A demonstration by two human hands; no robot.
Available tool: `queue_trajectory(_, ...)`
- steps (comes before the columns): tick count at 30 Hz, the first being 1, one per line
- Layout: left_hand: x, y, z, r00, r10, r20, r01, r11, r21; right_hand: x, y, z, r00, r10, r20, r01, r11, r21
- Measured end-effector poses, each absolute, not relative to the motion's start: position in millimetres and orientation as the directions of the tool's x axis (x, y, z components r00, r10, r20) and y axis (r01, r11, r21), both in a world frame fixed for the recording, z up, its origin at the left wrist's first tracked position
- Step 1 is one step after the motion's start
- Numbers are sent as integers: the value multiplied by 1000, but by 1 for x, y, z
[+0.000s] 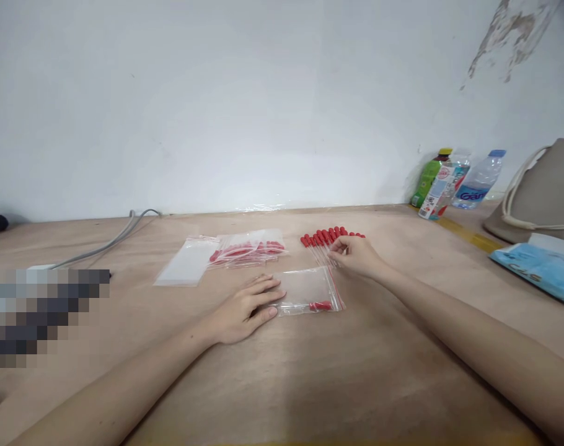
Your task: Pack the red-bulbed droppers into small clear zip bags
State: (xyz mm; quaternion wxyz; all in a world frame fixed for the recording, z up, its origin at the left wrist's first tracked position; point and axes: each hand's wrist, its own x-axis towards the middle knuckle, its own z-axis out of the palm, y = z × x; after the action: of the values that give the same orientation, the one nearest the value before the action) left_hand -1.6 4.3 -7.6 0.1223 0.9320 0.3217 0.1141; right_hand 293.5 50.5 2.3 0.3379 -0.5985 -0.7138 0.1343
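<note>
A clear zip-lock bag (297, 286) lies flat with its red-lined opening to the right and a red-bulbed dropper (320, 306) inside along the near edge. My left hand (245, 310) rests open on the bag's left end, fingers apart. Beyond the bag, a row of droppers (325, 236) with red bulbs and thin clear tubes is laid out side by side. Over their right part is my right hand (354, 255), thumb and fingers pinched at a dropper's tube; the fingers partly hide the contact.
Filled bags of red-bulbed droppers (247, 249) are piled behind my left hand, beside flat clear bags (184, 263). A grey cable (110, 240) runs at left. Bottles (480, 179), a blue packet (537, 266) and a grey-beige bag (542, 186) stand or lie at right. A white wall (217, 111) closes the back.
</note>
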Motion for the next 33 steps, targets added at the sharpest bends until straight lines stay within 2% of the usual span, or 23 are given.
queue_trajectory(3,-2,4,-7,760,637,127,584,-756,295,274,69,6,-13,937,348,840,199,-505)
queue_trajectory(8,-4,4,-8,766,630,128,574,-761,303,234,89,9,93,979,184,915,-11,-403)
queue_trajectory(15,-3,3,-7,769,627,129,576,-765,288,219,106,8,131,986,105,890,-70,-450)
queue_trajectory(21,-1,2,-5,773,621,130,575,-772,270,233,91,23,100,982,162,836,5,-549)
queue_trajectory(26,-2,4,-7,773,621,132,577,-774,260,274,58,19,95,968,231,580,135,-803)
queue_trajectory(30,-2,5,-9,777,612,148,567,-782,260,296,30,-4,218,959,180,316,105,-943)
queue_trajectory(33,-1,5,-7,778,611,146,566,-783,258,295,13,-19,252,965,71,56,58,-997)
